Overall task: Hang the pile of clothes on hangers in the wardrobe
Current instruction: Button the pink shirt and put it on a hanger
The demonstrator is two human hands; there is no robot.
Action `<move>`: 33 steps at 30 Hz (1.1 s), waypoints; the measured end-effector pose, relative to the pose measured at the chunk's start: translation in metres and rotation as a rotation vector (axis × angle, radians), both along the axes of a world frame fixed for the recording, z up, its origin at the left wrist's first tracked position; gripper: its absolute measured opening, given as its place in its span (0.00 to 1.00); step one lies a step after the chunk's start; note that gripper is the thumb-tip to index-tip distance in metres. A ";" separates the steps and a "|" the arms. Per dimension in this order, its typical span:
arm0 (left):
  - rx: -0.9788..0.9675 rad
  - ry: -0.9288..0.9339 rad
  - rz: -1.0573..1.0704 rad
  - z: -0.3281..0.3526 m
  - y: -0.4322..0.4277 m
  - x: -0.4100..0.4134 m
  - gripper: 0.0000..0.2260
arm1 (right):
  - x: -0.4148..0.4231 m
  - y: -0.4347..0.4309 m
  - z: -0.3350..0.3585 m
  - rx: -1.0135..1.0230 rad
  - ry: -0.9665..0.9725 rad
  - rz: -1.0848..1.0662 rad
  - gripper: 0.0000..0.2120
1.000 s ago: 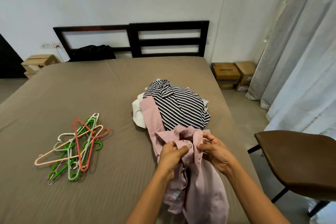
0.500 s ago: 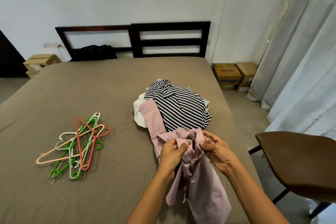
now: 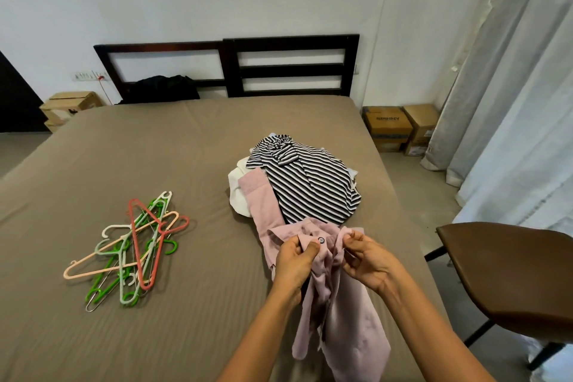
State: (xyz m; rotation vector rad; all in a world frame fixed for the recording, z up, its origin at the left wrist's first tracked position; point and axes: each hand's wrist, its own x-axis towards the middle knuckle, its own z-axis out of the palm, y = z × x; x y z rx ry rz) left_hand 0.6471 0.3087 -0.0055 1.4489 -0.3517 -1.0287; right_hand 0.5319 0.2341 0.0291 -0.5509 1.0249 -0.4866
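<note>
Head view: both hands hold a pink shirt (image 3: 344, 319) on the bed (image 3: 155, 149), just in front of the striped top (image 3: 310, 183).

The left hand (image 3: 294, 260) pinches the shirt's upper edge, its thumb pressed just beside a dark button (image 3: 321, 239). The right hand (image 3: 369, 260) grips the facing edge of the cloth with curled fingers, and the two hands sit close together without touching. From the hands the shirt's body hangs down between the forearms, while one sleeve runs up along the striped top's left edge and touches it. A white garment (image 3: 237, 192) shows from under the striped top on its left. A heap of plastic hangers (image 3: 133, 245) lies well to the left of the striped top, and a brown chair (image 3: 508, 273) stands to its right, off the bed.
</note>
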 end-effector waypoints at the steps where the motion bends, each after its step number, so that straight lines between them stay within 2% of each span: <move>1: -0.014 0.007 0.005 0.000 0.000 0.000 0.03 | 0.001 0.000 -0.002 0.011 -0.025 -0.032 0.10; 5: -0.062 -0.001 0.004 0.001 -0.001 0.000 0.03 | 0.004 0.002 -0.005 0.035 -0.202 -0.122 0.06; 8: -0.088 0.012 -0.012 0.003 0.000 0.001 0.04 | 0.003 0.005 0.001 -0.019 -0.240 -0.026 0.10; 12: -0.105 0.041 -0.011 0.003 0.000 0.001 0.06 | 0.003 0.007 0.002 -0.133 -0.129 0.053 0.12; 16: -0.128 -0.042 -0.019 0.007 -0.001 0.000 0.07 | 0.003 0.010 0.003 -0.285 -0.043 0.085 0.11; 23: -0.083 -0.113 -0.058 0.006 -0.001 0.004 0.06 | -0.001 0.012 -0.003 -0.645 0.103 0.019 0.10; 33: -0.089 -0.136 -0.049 0.007 -0.003 -0.002 0.10 | -0.005 0.010 0.002 -0.729 0.124 0.080 0.09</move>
